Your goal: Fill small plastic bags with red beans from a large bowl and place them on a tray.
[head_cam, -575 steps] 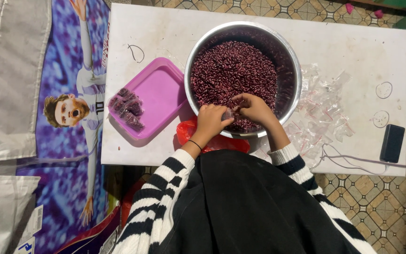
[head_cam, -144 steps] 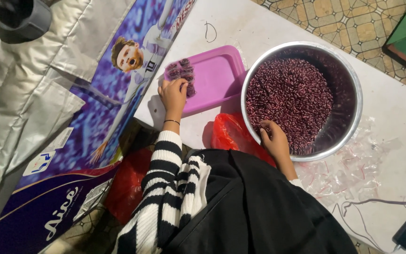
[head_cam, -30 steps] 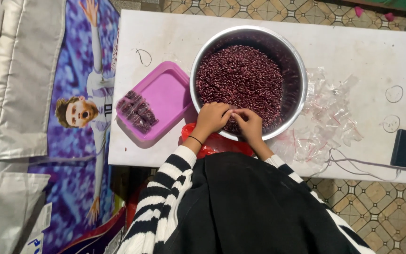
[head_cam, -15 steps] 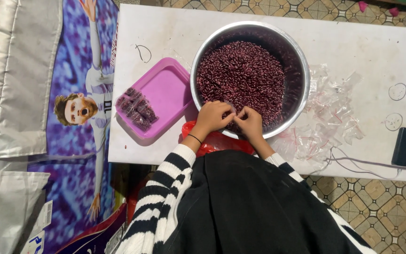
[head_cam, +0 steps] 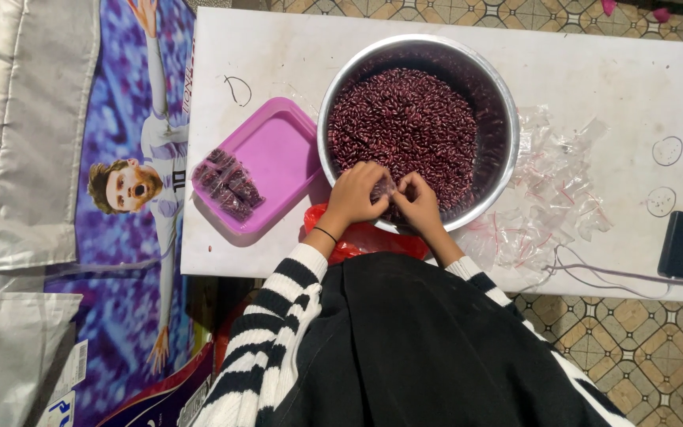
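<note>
Left hand (head_cam: 355, 195): at the near rim of the metal bowl (head_cam: 507, 158), fingers curled and pinched together on a small clear bag (head_cam: 382, 190) that sits between the two hands.
Right hand (head_cam: 418, 202): just beside the left, at its 3 o'clock, fingertips closed on the same small bag from the other side.
Small clear bag: held over the bowl's near edge, at about 6 o'clock of the heap; it looks partly filled with dark beans, though it is too small to tell how full.
Red beans (head_cam: 409, 126): a heap filling the bowl, directly at 12 o'clock from both hands.
Change: against the frames a second and half a second back, both hands stay in nearly the same spot at the near rim, drawn a touch closer together; nearly five seconds back the left hand was out at the pink tray (head_cam: 278, 154) instead.
Meaning: I judge a new packet is being filled or sealed, the previous one already laid down.
Pink tray: at 9 o'clock of the bowl, carrying a short row of filled packets (head_cam: 226, 183) along its left side.
Empty bags (head_cam: 551, 202): a loose clear pile at 3 o'clock of the hands, on the white table (head_cam: 594, 71).
Red plastic bag (head_cam: 365, 239): under the wrists, at the table's near edge.
Black box (head_cam: 680, 243): far right, well apart, a cable running from it.
</note>
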